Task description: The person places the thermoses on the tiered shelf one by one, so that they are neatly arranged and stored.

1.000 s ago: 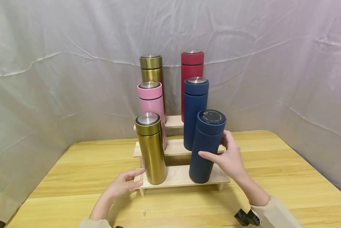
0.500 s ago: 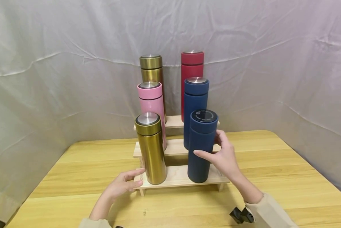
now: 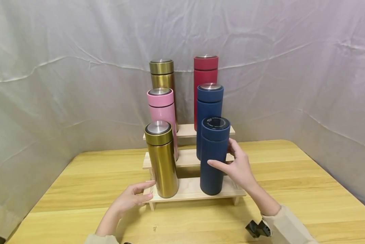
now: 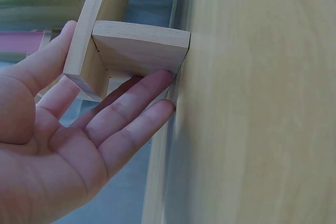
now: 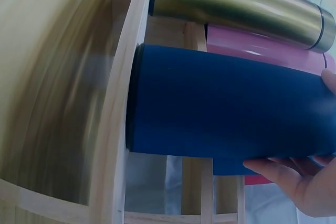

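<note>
My right hand point(image 3: 238, 167) grips a dark blue thermos bottle point(image 3: 213, 166) from its right side, thumb in front and fingers behind. Its top is a black disc with small print; its base sits on the lowest step of a wooden stand point(image 3: 189, 188), as the right wrist view also shows. At the stand's left end my left hand point(image 3: 130, 198) holds the board's edge between thumb and index finger. Its other fingers point(image 4: 131, 108) reach out beside the stand's leg. A gold thermos point(image 3: 162, 166) stands upright close to that hand, on the same step.
On the middle step stand a pink thermos point(image 3: 161, 101) and another blue thermos point(image 3: 209, 105). Behind them, on the top step, are a second gold thermos point(image 3: 162, 73) and a red one point(image 3: 205, 67). A grey cloth point(image 3: 78, 67) hangs behind the wooden table point(image 3: 78, 189).
My right hand has moved the front blue thermos a little to the left along the lowest step, and it leans less. The left hand has stayed in place.
</note>
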The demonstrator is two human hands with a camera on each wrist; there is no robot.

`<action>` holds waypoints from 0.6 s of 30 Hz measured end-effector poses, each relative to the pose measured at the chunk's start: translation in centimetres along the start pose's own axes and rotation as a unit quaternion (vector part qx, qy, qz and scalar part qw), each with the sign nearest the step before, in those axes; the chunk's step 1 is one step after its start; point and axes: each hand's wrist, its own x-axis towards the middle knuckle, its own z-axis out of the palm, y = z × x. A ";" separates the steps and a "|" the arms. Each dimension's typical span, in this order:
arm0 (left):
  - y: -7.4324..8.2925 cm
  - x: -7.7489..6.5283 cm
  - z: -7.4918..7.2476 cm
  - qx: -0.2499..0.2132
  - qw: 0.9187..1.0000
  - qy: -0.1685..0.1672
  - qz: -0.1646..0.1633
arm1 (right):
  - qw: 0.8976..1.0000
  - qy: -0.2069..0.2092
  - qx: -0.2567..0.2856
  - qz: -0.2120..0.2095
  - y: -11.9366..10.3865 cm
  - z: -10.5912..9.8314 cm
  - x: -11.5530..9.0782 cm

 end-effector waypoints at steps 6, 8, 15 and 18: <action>0.1 0.0 0.0 0.000 1.000 0.001 0.001 | 1.000 -0.018 0.015 -0.001 0.1 -0.2 0.1; 0.1 0.0 0.0 -0.001 1.000 0.001 -0.001 | 1.000 -0.024 0.014 0.001 0.2 -0.2 0.0; 0.1 -0.1 0.0 0.000 1.000 0.004 -0.007 | 0.999 -0.036 -0.024 0.021 0.3 -0.6 -0.6; 0.0 0.0 0.0 -0.001 1.000 0.002 -0.006 | 0.998 -0.035 -0.042 0.024 0.3 -0.9 -1.0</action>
